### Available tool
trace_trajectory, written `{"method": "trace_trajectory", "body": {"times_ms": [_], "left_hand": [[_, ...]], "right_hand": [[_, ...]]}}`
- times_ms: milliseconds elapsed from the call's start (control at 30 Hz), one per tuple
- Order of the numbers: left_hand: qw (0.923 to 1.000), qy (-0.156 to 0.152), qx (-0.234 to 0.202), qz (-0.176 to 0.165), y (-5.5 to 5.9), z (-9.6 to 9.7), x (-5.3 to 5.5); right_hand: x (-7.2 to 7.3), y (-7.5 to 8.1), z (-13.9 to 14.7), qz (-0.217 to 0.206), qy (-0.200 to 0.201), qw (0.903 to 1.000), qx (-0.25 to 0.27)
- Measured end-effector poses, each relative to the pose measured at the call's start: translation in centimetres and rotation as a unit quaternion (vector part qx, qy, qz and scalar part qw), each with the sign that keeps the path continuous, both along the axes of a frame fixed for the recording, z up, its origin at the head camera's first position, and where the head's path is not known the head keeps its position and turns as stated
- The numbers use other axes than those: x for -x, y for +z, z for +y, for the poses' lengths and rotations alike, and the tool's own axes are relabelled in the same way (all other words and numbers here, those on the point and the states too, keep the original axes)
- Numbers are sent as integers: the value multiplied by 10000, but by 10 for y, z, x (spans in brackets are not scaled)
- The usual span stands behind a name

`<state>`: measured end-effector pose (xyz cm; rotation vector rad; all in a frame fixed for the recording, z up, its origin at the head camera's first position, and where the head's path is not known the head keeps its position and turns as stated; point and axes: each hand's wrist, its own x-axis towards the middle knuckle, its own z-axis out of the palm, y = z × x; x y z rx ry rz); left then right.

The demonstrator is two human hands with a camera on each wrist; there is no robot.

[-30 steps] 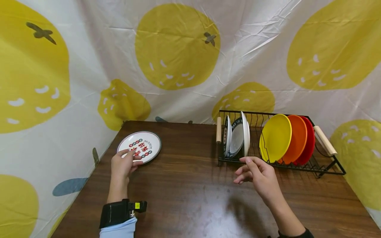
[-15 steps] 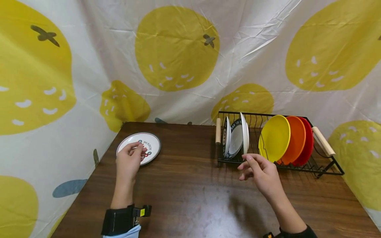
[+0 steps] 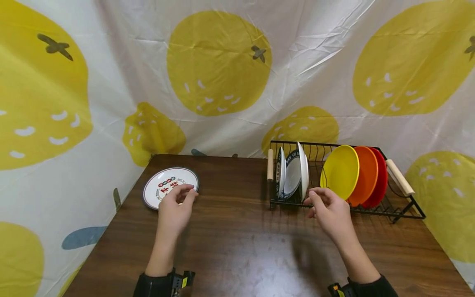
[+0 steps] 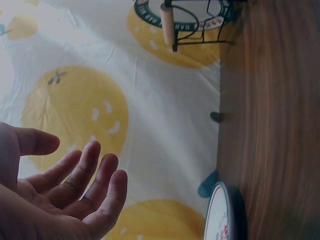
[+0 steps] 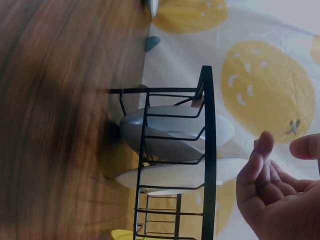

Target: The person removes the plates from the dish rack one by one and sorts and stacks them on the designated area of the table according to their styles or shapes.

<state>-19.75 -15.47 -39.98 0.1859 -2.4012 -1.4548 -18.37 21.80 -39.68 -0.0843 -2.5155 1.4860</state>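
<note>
Left hand (image 3: 174, 214), fingers loosely bent and holding nothing, hovers by the red-lettered white plate (image 3: 154, 192) lying on the bench (image 3: 237, 243); right hand (image 3: 331, 212), likewise released, is near the black wire dish rack (image 5: 209, 150)

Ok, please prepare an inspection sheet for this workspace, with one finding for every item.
Surface: brown table, shiny reflection at front.
Job's things: printed plate lying flat; black rack holding white dishes, yellow plate, orange plate, red plate on edge.
Clutter: nothing seen.
Left hand: empty, fingers loosely bent, near printed plate.
Right hand: empty, near black rack.
Cables: nothing seen.
Surroundings: fabric with yellow fruit prints behind table.
</note>
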Motion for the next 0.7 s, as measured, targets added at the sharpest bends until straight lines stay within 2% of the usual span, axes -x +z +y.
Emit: {"method": "trace_trajectory", "body": {"times_ms": [133,233,333,533,700], "left_hand": [[9998,-199,25,-77,-6,7,-4],[9995,-299,39,-65,-9,11,-5],[9994,-353,54,-7,-9,15,-3],[9990,-442,30,-12,-7,16,-5],[9986,-514,18,-107,-9,17,-6]], "right_hand": [[7,-3,0,112,-155,9978,-628],[15,-4,-1,277,-207,9914,-1263],[23,-6,-2,309,-128,9857,-1654],[42,-7,-3,-58,32,9774,-2113],[54,-8,-3,-382,-32,9751,-2183]]}}
